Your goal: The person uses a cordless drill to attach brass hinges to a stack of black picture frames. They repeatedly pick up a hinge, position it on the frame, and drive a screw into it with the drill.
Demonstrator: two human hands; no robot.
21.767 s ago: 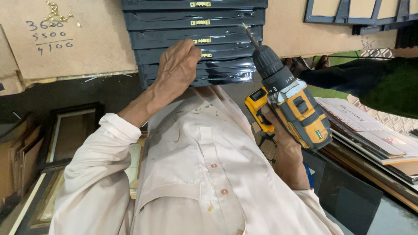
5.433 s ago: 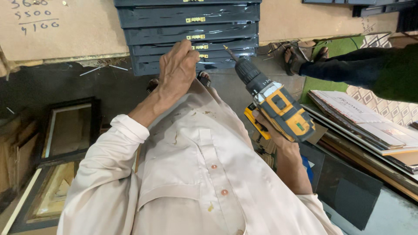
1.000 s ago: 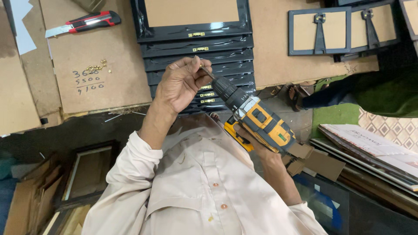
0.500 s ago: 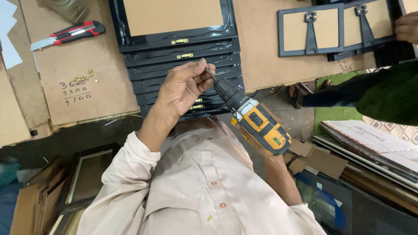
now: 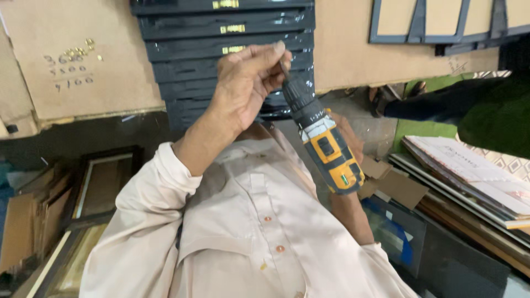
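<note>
My right hand (image 5: 346, 135) grips the handle of a yellow and black cordless drill (image 5: 327, 150), mostly hidden behind its body. The drill points up and to the left, held above my lap in front of my pale shirt. My left hand (image 5: 245, 83) is raised to the drill's tip, fingertips pinched on the short bit (image 5: 284, 66) sticking out of the black chuck. Just beyond the hands lies a stack of black picture frames (image 5: 187, 52) with small gold fittings.
A brown board (image 5: 72, 94) with handwriting and small brass pieces lies at left. Frame backs with stands (image 5: 436, 25) rest at top right. Another person in dark green (image 5: 486, 105) sits at right beside stacked boards (image 5: 469, 176). Old frames (image 5: 99, 187) lean at lower left.
The view has dropped lower and closer, so the red knife and the top frame have left it. The drill now stands steeper, and my left fingers have closed on its tip.
</note>
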